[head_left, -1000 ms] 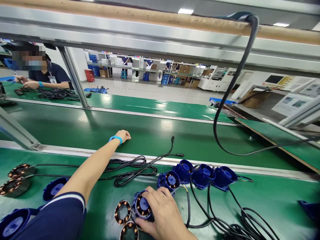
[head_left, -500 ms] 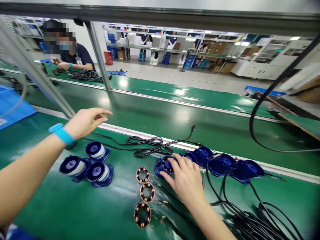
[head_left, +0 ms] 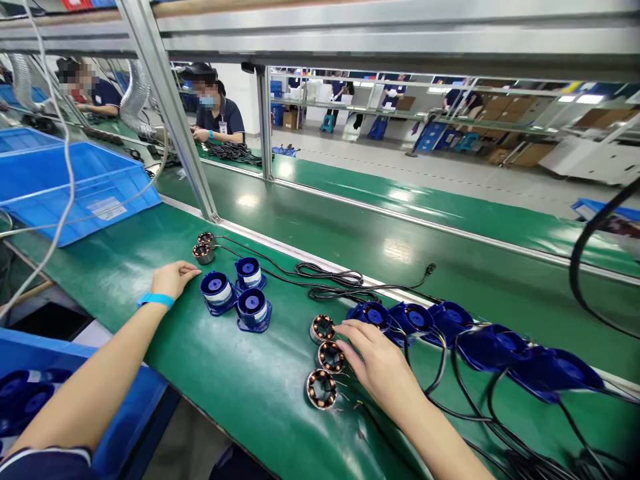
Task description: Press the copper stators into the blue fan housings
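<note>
My left hand (head_left: 173, 280), with a blue wristband, is just left of three blue fan housings (head_left: 217, 287) with white labels. Its fingers are loosely bent and hold nothing I can see. My right hand (head_left: 380, 353) reaches over the green bench from the right, thumb and fingers apart. Its fingertips are beside the far one of three copper-wound motor stators (head_left: 323, 328); whether they touch it I cannot tell. Behind this hand stands a row of blue fan housings (head_left: 453, 317) with wires and black cables.
Two more stators (head_left: 203, 253) lie at the back left, joined to coiled black cables (head_left: 340, 285). Blue bins (head_left: 100, 187) stand at the left, and another bin (head_left: 130, 413) holds housings below. A metal post (head_left: 170, 107) rises behind the bench. Co-workers sit across the line.
The view has swung left, bringing the bins and two back stators into sight. My left hand has come down beside the labelled housings. My right hand has gone from a blue housing to the stators.
</note>
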Action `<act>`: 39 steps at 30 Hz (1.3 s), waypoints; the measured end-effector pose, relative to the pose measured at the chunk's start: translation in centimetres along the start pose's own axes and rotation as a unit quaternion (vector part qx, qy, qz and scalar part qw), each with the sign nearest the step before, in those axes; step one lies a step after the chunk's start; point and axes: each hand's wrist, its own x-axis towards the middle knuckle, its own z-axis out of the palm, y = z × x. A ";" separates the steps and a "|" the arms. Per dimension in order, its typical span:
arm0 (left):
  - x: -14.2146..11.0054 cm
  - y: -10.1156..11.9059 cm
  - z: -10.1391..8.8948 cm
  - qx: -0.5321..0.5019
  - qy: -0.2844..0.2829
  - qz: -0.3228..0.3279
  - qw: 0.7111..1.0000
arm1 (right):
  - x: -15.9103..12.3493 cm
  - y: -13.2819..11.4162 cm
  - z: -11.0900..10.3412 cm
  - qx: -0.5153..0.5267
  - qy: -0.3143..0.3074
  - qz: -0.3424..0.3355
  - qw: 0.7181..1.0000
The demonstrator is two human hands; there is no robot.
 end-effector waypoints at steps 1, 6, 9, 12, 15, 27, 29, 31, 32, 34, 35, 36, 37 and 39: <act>-0.1 0.3 -0.4 0.002 0.013 0.000 1.000 | 0.0 0.0 0.3 0.011 -0.016 0.010 1.000; -2.6 4.4 -2.4 0.004 0.070 0.107 0.992 | 0.6 -0.3 0.7 0.080 -0.093 0.071 0.990; -3.4 8.8 -2.2 0.003 0.000 0.257 0.967 | 1.9 -0.6 0.4 0.084 -0.121 0.094 0.985; -2.7 13.0 -1.1 0.080 -0.091 0.342 0.932 | 3.3 -0.7 0.4 0.044 -0.145 0.139 0.979; -2.1 15.6 -0.5 0.141 -0.129 0.346 0.918 | 4.4 -0.8 0.8 0.002 -0.149 0.174 0.973; -9.2 12.1 -0.2 0.101 -0.121 0.398 0.904 | 3.7 -0.6 -1.4 0.150 -0.245 0.097 0.953; -9.8 13.5 1.1 0.035 -0.139 0.390 0.910 | 3.2 -1.4 -2.9 0.171 -0.243 0.105 0.949; -10.3 15.5 2.6 -0.039 -0.150 0.390 0.908 | 2.6 -2.0 -4.5 0.179 -0.220 0.111 0.953; -10.4 16.6 3.4 -0.075 -0.157 0.391 0.904 | 2.3 -2.2 -5.1 0.180 -0.204 0.107 0.956; -10.6 18.5 5.0 -0.138 -0.175 0.395 0.891 | 1.8 -2.1 -6.0 0.178 -0.175 0.095 0.964; -10.7 19.3 5.7 -0.161 -0.184 0.397 0.885 | 1.5 -1.9 -6.3 0.174 -0.167 0.094 0.966; -10.7 19.9 6.2 -0.180 -0.188 0.399 0.879 | 1.3 -1.8 -6.4 0.169 -0.165 0.095 0.967; -10.7 20.4 6.7 -0.193 -0.192 0.400 0.875 | 1.0 -1.8 -6.6 0.168 -0.170 0.097 0.966; -10.7 20.8 7.2 -0.211 -0.196 0.395 0.872 | 0.3 -2.0 -6.8 0.183 -0.199 0.086 0.959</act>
